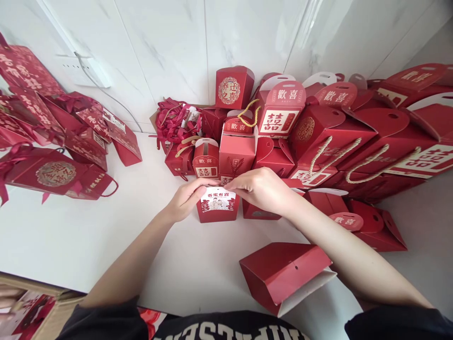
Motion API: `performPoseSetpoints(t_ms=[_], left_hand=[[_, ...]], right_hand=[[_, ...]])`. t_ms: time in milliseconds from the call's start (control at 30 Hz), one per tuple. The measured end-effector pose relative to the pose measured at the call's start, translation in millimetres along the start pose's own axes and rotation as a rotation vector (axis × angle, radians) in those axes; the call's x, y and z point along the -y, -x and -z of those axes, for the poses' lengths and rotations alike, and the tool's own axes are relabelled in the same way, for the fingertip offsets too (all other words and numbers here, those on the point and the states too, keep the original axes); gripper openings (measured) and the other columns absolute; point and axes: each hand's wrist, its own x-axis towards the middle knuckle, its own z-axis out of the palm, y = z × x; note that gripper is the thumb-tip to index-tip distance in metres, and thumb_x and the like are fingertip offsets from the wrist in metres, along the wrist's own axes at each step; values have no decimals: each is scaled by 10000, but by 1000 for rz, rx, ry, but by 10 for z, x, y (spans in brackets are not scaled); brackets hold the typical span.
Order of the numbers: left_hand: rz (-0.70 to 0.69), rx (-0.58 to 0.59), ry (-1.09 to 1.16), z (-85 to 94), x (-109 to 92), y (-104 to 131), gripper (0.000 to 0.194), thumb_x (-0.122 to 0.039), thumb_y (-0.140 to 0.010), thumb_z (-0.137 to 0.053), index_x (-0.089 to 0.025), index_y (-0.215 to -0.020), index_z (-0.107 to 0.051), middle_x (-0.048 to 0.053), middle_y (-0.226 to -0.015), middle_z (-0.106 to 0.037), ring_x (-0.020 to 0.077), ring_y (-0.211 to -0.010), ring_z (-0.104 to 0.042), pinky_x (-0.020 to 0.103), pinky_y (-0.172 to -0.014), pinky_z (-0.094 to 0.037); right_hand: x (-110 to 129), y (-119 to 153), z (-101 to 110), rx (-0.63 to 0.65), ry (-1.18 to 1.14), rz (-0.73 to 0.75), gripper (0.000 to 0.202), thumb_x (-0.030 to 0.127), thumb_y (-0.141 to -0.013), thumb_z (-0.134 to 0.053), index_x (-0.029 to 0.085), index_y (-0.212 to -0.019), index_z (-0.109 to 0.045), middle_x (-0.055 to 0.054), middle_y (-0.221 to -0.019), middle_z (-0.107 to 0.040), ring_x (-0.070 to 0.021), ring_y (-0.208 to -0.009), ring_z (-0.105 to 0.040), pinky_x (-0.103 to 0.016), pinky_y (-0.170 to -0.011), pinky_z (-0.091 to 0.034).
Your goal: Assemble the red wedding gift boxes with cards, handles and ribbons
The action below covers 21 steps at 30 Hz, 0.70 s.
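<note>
A small red box with a white printed panel of figures and characters stands upright on the white table. My left hand pinches its top left corner between thumb and fingers. At the top right edge, my right hand has its fingers closed on the same box. Right behind it stand small red gift boxes, one with a cream label. Nearer my body, to the right, an open red box lies tilted on its side with its white inside showing.
Many red gift boxes with rope handles are stacked at the right. More red boxes with ribbons stand at the left. A pile of red ribbons lies near the tiled wall. A cardboard carton is at the lower left.
</note>
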Motion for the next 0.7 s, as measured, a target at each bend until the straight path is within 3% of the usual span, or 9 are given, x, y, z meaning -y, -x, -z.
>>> performPoseSetpoints(t_ms=[200,500,600,700], left_hand=[[89,-113,-79,-62,-69,-35,188,-358,-891,-635,-198,-965,-700,32,-908,-728,180,-828,-683,262,-733,-536],[-2,-14,-148,-7,-38,-35,142,-337,-937,-544,-210,-959,-606,42,-897,-703,175,-775,-672,284,-661,-537],[-90,-15,-208,208,-41,-151,156,-347,-904,-579,-227,-983,-637,62,-966,-719,215,-858,-688,346,-744,-564],[-123,-279,-248,617,-9,-364,193,-356,-914,-558,-226,-1041,-624,73,-1124,-694,234,-1032,-664,403,-915,-531]], right_hand=[[13,44,-6,32,45,-11,217,142,-943,-549,208,-959,-755,-51,-919,-778,-199,-856,-726,-277,-731,-510],[2,41,-52,54,34,-20,237,100,-935,-527,199,-1086,-681,-67,-945,-736,-188,-846,-681,-266,-702,-457],[4,61,-3,71,68,-23,256,75,-931,-515,200,-1084,-677,-68,-936,-728,-188,-845,-671,-269,-705,-440],[0,96,22,64,109,-45,253,67,-932,-506,195,-1061,-682,-72,-925,-722,-187,-827,-663,-278,-710,-424]])
